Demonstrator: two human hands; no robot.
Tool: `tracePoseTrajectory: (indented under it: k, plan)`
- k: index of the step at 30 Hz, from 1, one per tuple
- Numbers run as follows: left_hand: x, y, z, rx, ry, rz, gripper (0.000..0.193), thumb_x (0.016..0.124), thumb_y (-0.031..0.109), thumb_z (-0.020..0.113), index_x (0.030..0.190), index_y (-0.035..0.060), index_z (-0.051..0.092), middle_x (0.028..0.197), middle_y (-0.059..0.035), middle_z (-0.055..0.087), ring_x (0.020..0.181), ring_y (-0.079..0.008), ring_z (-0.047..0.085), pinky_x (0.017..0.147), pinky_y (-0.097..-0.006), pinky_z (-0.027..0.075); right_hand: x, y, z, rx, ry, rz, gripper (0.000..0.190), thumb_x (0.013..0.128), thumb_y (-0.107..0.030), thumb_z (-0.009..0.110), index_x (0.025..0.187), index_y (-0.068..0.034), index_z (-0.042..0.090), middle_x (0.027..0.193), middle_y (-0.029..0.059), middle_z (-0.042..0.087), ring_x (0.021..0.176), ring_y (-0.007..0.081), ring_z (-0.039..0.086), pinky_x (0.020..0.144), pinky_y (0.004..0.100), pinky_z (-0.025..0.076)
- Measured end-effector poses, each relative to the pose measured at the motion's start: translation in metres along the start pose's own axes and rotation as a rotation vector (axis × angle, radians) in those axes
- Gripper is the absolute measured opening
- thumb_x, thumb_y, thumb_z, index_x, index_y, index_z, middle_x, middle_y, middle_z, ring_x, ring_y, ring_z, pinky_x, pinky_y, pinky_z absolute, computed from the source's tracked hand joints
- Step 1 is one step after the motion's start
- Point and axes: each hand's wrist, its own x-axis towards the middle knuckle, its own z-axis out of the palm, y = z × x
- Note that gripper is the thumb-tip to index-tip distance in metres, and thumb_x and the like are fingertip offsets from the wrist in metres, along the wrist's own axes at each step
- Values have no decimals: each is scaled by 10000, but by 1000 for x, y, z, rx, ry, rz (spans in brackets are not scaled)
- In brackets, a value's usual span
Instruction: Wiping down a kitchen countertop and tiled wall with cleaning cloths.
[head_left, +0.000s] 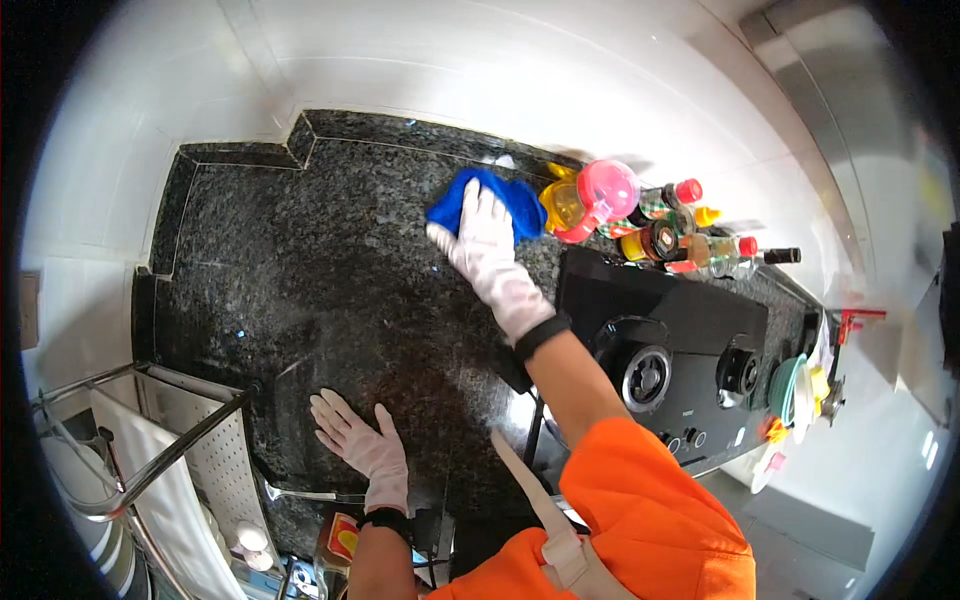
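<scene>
A blue cloth (525, 202) lies bunched on the dark granite countertop (300, 247) near the back wall. My right hand (480, 225), in a thin whitish glove, presses flat on the cloth with its fingers stretched over it. To the cloth's right stands an oil jug with a pink lid (609, 189), close beside it. My left hand (364, 442), gloved likewise, rests palm down with fingers spread on the front part of the counter and holds nothing. Below it a metal utensil (307, 495) lies partly hidden behind the wrist.
A black gas stove (675, 352) is at the right, with several sauce bottles (697, 251) behind it. Stacked bowls (787, 390) stand beyond the stove. A metal rack (187, 435) with dishes and eggs is at the lower left. The counter's backsplash steps inward at the upper left.
</scene>
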Motion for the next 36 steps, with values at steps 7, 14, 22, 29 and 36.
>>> tracePoseTrajectory:
  k: [7, 14, 22, 29, 36]
  plan:
    - [-1, -3, 5, 50, 77, 51, 789, 935, 388, 510, 1531, 72, 101, 1575, -165, 137, 1457, -322, 142, 1170, -493, 138, 28, 16, 26, -108, 309, 140, 805, 769, -433, 712, 1323, 50, 385, 1238, 235, 503, 1156, 390, 499, 973, 467, 415]
    - [0, -3, 6, 38, 84, 50, 779, 941, 401, 504, 1533, 87, 106, 1580, -156, 125, 1458, -324, 134, 1168, -501, 136, 13, 26, 5, -73, 219, 73, 656, 813, -342, 654, 1263, 78, 425, 1156, 240, 532, 1042, 387, 558, 872, 441, 484]
    - [-2, -4, 3, 31, 76, 48, 775, 940, 399, 501, 1532, 90, 109, 1588, -143, 112, 1465, -314, 118, 1172, -496, 122, -101, 5, -54, 293, -595, 332, 671, 902, -392, 581, 1432, -34, 377, 1432, 220, 430, 1305, 447, 405, 1089, 453, 337]
    - [-4, -2, 1, 57, 60, 31, 782, 936, 396, 505, 1532, 87, 105, 1587, -147, 112, 1463, -312, 120, 1173, -488, 118, -23, -14, -19, 80, 280, 74, 973, 813, -498, 659, 1434, 116, 232, 1447, 391, 237, 1342, 529, 255, 1143, 542, 173]
    - [-2, -6, 4, 43, 59, 32, 779, 939, 403, 499, 1535, 98, 101, 1588, -150, 105, 1462, -321, 118, 1173, -492, 117, 32, 3, -37, -555, -267, 38, 765, 906, -473, 466, 1401, 98, 345, 1387, 334, 415, 1299, 486, 396, 1108, 600, 186]
